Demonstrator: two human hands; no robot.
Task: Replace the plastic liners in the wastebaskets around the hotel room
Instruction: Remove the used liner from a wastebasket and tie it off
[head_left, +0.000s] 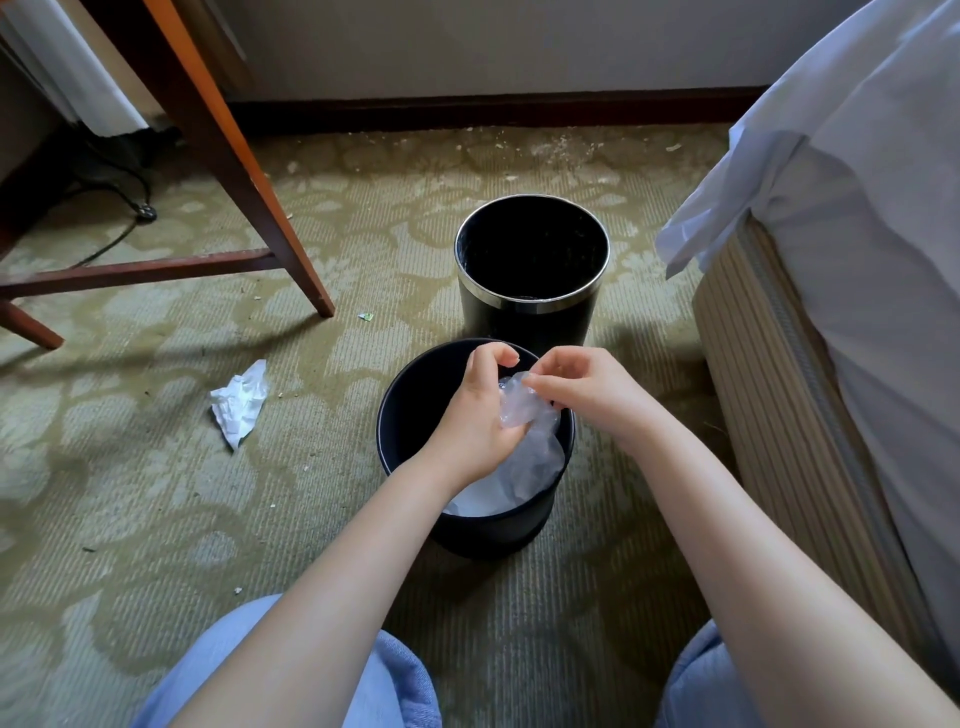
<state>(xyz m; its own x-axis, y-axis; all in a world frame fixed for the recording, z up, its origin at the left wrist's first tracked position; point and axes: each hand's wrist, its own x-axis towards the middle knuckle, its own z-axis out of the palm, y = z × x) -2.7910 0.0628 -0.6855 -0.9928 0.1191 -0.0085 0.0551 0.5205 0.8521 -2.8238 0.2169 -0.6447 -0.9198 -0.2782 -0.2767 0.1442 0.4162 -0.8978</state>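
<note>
Two black wastebaskets stand on the carpet in front of me. The near wastebasket (410, 405) has a clear plastic liner (530, 457) bunched inside it, spilling toward its right wall. My left hand (475, 415) grips the gathered top of the liner over the basket's mouth. My right hand (587, 392) pinches the same bunched plastic from the right with thumb and fingertips. The far wastebasket (530, 306), with a shiny metal rim, stands just behind and holds no liner that I can see.
A crumpled white paper (240, 401) lies on the carpet to the left. A wooden table's legs (244, 171) rise at the upper left, with a black cable (124, 218) beneath. The bed with white sheets (852, 218) borders the right. My knees show at the bottom.
</note>
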